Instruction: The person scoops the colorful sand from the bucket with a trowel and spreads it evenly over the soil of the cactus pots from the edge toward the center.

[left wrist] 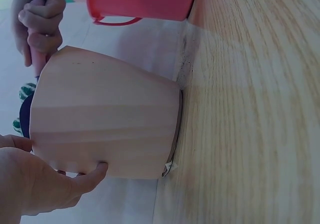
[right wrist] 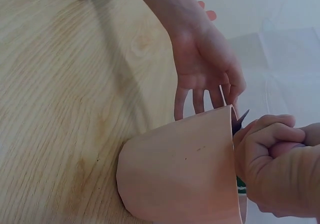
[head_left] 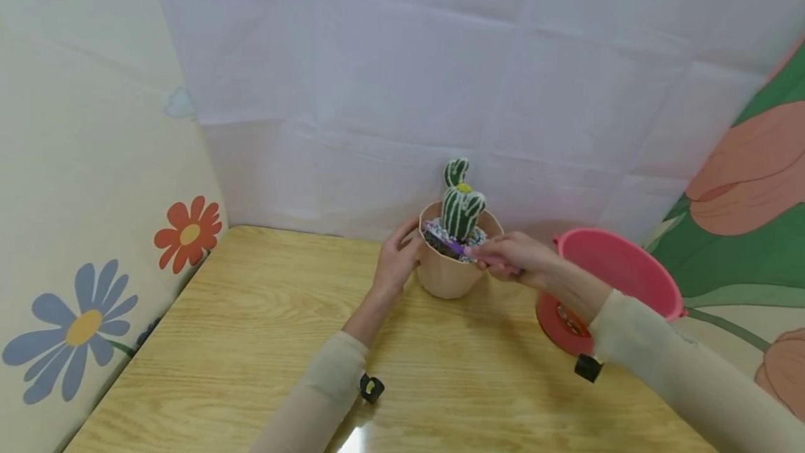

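Note:
A peach flowerpot (head_left: 448,277) stands on the wooden table, holding a green-and-white striped toy-like cactus (head_left: 461,215) with a yellow flower and multicoloured grains around its base. My left hand (head_left: 397,261) lies against the pot's left side, its fingers extended along the wall and the topmost one at the rim; the right wrist view shows this left hand (right wrist: 205,59) palm-on. From the right, my right hand (head_left: 512,254) grips the pink handle of a small garden trowel (head_left: 454,247). Its purple neck crosses the pot's opening, and the dark blade (left wrist: 26,115) sits inside the left rim.
A pink-red bucket (head_left: 619,268) stands right of the pot, behind my right forearm. Beside its base lies a round red object (head_left: 560,324), partly hidden by the arm. The wooden table (head_left: 283,327) meets a white cloth backdrop (head_left: 377,89) just behind the pot.

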Available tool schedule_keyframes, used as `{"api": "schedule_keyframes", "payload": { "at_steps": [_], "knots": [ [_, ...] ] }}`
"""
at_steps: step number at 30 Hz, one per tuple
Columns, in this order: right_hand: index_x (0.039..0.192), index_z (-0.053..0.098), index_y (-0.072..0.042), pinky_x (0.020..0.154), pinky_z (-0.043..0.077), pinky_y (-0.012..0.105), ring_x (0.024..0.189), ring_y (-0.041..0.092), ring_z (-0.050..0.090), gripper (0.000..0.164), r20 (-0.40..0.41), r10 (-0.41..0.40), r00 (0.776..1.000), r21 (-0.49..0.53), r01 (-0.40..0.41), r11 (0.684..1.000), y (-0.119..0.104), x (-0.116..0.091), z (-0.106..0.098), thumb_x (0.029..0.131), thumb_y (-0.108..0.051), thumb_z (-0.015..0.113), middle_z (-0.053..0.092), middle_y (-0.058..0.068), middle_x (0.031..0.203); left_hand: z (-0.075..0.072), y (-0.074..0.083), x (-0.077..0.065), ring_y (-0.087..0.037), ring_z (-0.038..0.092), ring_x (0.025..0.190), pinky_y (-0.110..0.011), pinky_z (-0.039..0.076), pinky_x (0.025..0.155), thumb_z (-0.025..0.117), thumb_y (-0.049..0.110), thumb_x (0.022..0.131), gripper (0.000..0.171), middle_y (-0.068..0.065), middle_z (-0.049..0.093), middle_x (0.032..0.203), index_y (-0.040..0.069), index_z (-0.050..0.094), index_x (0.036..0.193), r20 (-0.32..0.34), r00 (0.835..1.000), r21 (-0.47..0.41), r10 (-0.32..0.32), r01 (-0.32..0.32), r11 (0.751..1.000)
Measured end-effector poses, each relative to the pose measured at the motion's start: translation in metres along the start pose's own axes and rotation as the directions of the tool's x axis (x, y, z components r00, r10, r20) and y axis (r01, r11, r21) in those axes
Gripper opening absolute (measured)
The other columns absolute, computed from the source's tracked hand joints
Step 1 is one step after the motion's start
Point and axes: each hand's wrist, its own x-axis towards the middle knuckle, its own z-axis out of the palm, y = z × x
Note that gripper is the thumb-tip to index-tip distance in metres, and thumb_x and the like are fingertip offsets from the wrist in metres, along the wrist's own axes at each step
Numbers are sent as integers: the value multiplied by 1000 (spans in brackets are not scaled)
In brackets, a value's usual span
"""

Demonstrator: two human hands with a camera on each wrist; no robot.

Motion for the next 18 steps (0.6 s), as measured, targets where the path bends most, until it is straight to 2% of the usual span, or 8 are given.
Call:
{"api": "schedule_keyframes", "payload": {
  "at_steps": [4,10,14,18],
  "knots": [
    [118,57,16,39,27,14,47,3,37,28,20,25,999,99,-27,995,-1,2,1,101,-7,60,59,9,77,0,-1,0,-26,56,119,-47,51,86,61,15,100,48,-9,55,145,10,56,147,0,1000,-5,-9,9,1000],
    [115,57,6,38,25,13,46,1,36,17,83,45,996,267,-66,961,0,6,2,106,-6,47,57,7,75,0,0,0,-26,56,122,-45,51,88,61,16,100,47,-10,54,146,14,56,147,-4,1000,-2,-26,26,1000],
    [112,57,2,39,26,12,47,1,36,19,128,51,990,409,-100,907,0,8,3,109,-9,42,56,7,76,1,1,-1,-27,56,123,-47,51,90,63,18,100,47,-10,53,147,15,57,147,-9,1000,2,-27,27,1000],
    [114,60,2,41,25,11,49,1,34,25,183,43,982,542,-137,829,-1,9,3,111,-11,39,52,4,74,1,0,-1,-27,56,122,-48,51,90,63,17,100,47,-11,52,148,14,56,147,-10,1000,1,-21,21,1000]
  ]
}}
